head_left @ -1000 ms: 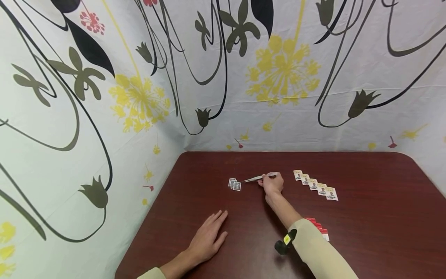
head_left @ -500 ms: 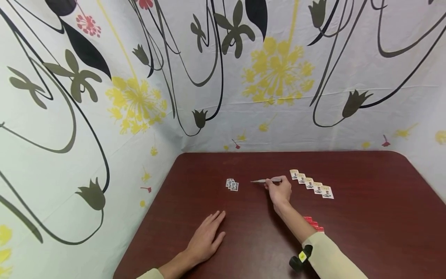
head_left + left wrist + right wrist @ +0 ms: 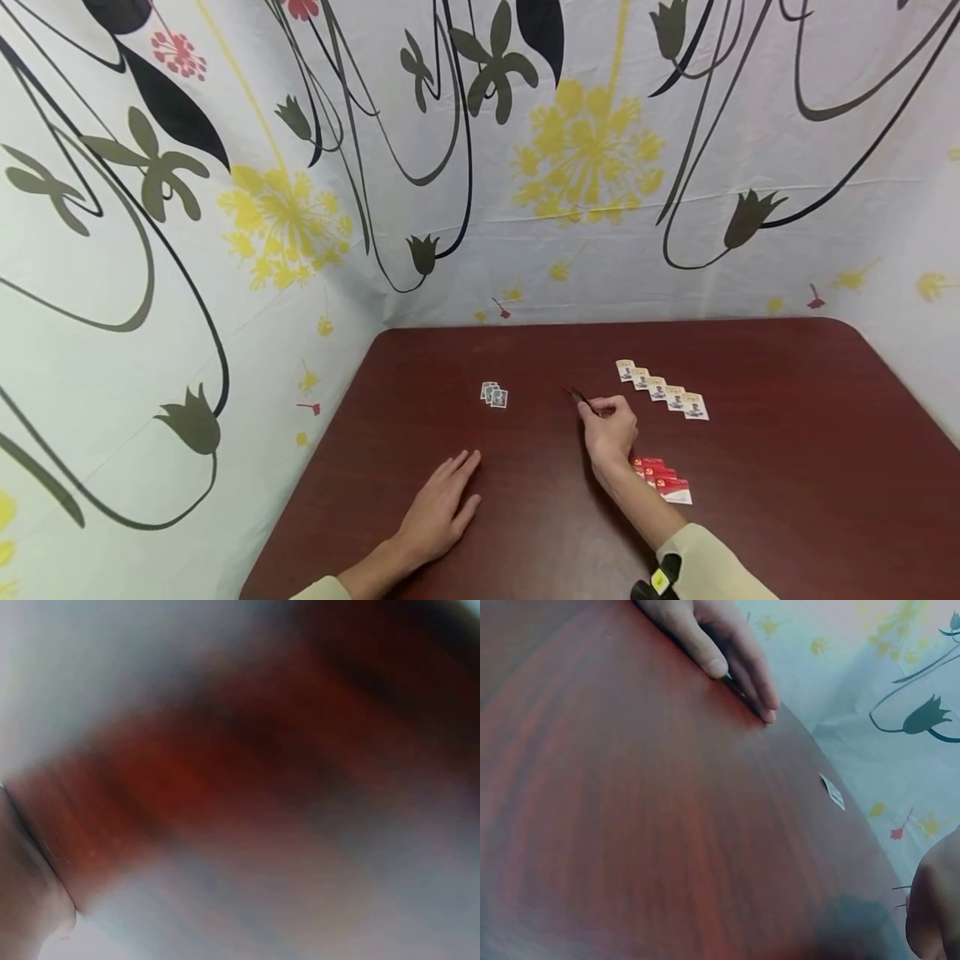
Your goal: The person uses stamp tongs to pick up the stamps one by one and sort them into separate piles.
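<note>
In the head view my right hand (image 3: 611, 433) holds a pair of slim tweezers (image 3: 580, 399), their tips pointing left and away above the table; nothing shows between them. Left of the tips lies a small overlapping group of grey stamps (image 3: 494, 395). Beyond the hand to the right runs a slanting row of cream stamps (image 3: 657, 388). Overlapping red-and-white stamps (image 3: 672, 490) lie beside my right forearm, which partly covers them. My left hand (image 3: 441, 510) rests flat on the table, fingers straight. In the right wrist view, two thin tweezer tips (image 3: 901, 888) stick out from the right hand.
The dark red-brown table (image 3: 787, 483) has rounded far corners. Behind it and on the left hang white sheets (image 3: 300, 467) with a flower print. A black strap device (image 3: 660, 578) sits on my right sleeve. The left wrist view is mostly blurred.
My right hand has moved right and nearer, away from the grey stamps, and the tweezers have turned to point farther away. More of the red stamps shows. The left hand stays put.
</note>
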A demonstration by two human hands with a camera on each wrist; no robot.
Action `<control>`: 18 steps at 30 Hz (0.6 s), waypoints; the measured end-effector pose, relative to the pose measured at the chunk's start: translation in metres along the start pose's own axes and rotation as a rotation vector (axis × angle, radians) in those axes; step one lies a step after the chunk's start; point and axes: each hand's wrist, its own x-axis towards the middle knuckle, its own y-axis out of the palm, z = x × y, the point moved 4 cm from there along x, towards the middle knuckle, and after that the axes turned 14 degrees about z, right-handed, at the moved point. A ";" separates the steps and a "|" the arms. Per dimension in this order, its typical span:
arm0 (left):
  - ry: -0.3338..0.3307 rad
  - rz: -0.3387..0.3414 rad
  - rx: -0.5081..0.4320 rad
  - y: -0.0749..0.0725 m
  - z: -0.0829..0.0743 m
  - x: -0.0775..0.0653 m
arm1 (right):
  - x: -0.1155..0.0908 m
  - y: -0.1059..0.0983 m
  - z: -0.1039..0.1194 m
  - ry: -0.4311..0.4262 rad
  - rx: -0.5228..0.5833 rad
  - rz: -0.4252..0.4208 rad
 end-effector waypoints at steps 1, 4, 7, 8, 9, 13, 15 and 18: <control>-0.003 0.002 0.003 0.000 0.000 0.000 | -0.002 0.000 -0.001 0.005 -0.009 0.007; -0.002 0.004 0.005 0.001 0.000 0.000 | -0.008 0.002 -0.004 0.032 -0.035 0.028; 0.008 -0.004 0.007 -0.001 -0.001 0.001 | -0.011 0.004 -0.006 0.043 -0.063 0.039; 0.013 -0.008 0.007 -0.001 -0.002 0.001 | -0.012 0.005 -0.007 0.038 -0.071 0.038; 0.017 -0.013 0.013 -0.001 -0.002 0.001 | -0.012 0.006 -0.007 0.030 -0.085 0.034; 0.023 -0.026 0.023 -0.001 -0.002 0.001 | -0.013 0.009 -0.006 -0.005 -0.111 0.040; 0.020 -0.027 0.029 0.000 -0.002 0.001 | -0.012 0.010 -0.006 -0.016 -0.119 0.056; 0.015 -0.020 0.019 0.001 -0.001 0.001 | -0.012 0.010 -0.006 -0.008 -0.110 0.091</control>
